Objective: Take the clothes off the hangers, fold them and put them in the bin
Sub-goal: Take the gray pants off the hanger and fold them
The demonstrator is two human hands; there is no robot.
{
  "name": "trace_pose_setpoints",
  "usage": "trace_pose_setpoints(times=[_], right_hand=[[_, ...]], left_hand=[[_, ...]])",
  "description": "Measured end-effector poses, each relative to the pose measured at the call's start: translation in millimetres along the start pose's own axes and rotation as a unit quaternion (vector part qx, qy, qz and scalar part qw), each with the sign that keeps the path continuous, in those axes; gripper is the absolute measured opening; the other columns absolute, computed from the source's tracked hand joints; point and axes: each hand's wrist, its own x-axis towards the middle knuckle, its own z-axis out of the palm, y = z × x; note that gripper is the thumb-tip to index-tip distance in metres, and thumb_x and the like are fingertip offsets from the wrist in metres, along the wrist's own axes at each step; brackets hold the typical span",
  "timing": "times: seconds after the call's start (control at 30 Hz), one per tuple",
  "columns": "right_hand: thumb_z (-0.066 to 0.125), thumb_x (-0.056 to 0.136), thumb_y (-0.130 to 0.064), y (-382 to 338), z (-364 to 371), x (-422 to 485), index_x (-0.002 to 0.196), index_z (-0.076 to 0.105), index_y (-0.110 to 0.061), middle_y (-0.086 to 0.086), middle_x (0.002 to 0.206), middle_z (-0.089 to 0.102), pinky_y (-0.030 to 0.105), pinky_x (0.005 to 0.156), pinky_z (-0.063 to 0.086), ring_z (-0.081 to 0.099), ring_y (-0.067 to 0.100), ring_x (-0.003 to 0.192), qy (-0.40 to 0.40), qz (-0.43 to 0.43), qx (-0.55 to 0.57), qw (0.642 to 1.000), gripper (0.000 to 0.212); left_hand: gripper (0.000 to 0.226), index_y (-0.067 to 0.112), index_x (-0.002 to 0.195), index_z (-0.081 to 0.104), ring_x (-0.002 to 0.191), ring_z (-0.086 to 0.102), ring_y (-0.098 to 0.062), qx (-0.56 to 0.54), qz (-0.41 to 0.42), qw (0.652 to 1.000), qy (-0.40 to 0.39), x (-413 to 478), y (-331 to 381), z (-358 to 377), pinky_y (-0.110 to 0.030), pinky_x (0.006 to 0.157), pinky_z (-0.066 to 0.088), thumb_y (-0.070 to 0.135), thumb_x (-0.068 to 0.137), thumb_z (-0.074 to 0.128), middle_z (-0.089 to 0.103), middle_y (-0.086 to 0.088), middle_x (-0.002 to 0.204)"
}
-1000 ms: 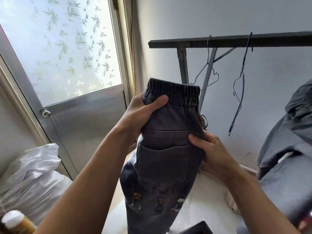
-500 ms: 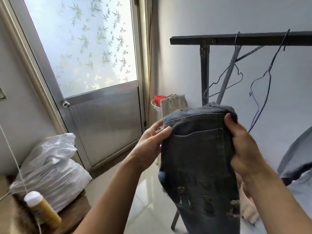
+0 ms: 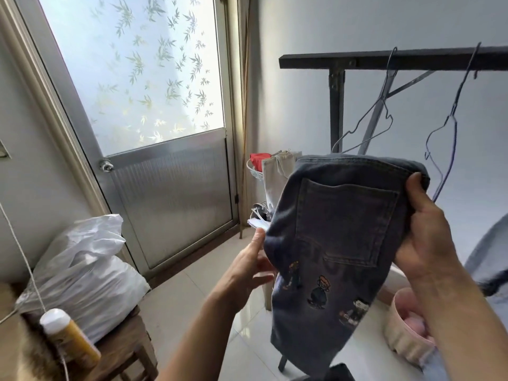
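Note:
A pair of dark denim trousers [image 3: 338,232] with a back pocket and small embroidered figures hangs folded in the air in front of me. My right hand [image 3: 423,232] grips its upper right corner, thumb on the front. My left hand [image 3: 253,265] reaches under the lower left edge with loosely bent fingers; whether it holds the cloth is hidden. Two bare wire hangers [image 3: 371,125] [image 3: 448,127] hang on the black rack bar [image 3: 384,57] behind. A pink bin [image 3: 406,334] with a ribbed side sits on the floor at the lower right.
A frosted-glass door [image 3: 154,114] stands at the left. A white plastic bag [image 3: 79,276] rests on a wooden stool [image 3: 123,350], with a yellow bottle [image 3: 68,336] beside it. A wire basket with a red item and a canvas bag [image 3: 277,174] stands in the corner. Grey cloth [image 3: 489,251] hangs at the right.
The waistband got folded down behind the trousers. My right hand moved up to the top right corner, my left hand slid down to the lower left edge, and my view swung left.

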Motion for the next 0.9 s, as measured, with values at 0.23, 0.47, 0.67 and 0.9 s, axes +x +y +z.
trace_pose_setpoints(times=[0.23,0.47,0.67,0.9], right_hand=[[0.034,0.1,-0.047,-4.8,-2.1,0.1,0.078,0.081,-0.017,0.005,0.091,0.077,0.033,0.058,0.059,0.074,0.019,0.086,0.009,-0.024,0.003,1.0,0.06],[0.033,0.101,-0.047,-11.7,-6.4,-0.9,0.081,0.081,-0.016,0.004,0.095,0.077,0.033,0.06,0.059,0.073,0.019,0.089,0.013,-0.05,0.008,0.999,0.06],[0.038,0.098,-0.047,-15.2,-14.0,-1.1,0.082,0.081,-0.016,0.005,0.096,0.077,0.034,0.063,0.059,0.073,0.019,0.092,0.013,-0.044,0.008,0.999,0.055],[0.047,0.097,-0.028,-19.0,-23.9,7.1,0.11,0.067,-0.007,0.009,0.1,0.075,0.034,0.071,0.059,0.071,0.021,0.098,0.004,-0.014,-0.023,1.0,0.033]], left_hand=[[0.042,0.023,0.122,0.059,0.102,0.07,-0.014,-0.115,0.154,0.981,0.026,6.9,1.9,10.6,-0.028,0.08,0.056,0.04,0.084,0.061,0.073,0.006,0.11],[0.04,0.039,0.108,0.057,0.1,0.068,-0.008,-0.11,0.04,0.989,-0.092,4.0,3.6,20.2,-0.034,0.094,0.045,0.059,0.095,0.025,0.075,0.015,0.1],[0.086,0.02,0.139,0.052,0.13,0.053,-0.033,-0.324,0.111,0.926,-0.159,11.7,6.8,6.7,-0.05,0.113,0.037,0.017,0.062,0.09,0.059,-0.012,0.137],[0.011,0.019,0.093,0.072,0.091,0.069,-0.021,0.206,0.218,0.951,0.077,1.3,32.5,-11.2,-0.03,0.079,0.059,0.013,0.083,0.075,0.073,-0.01,0.095]])
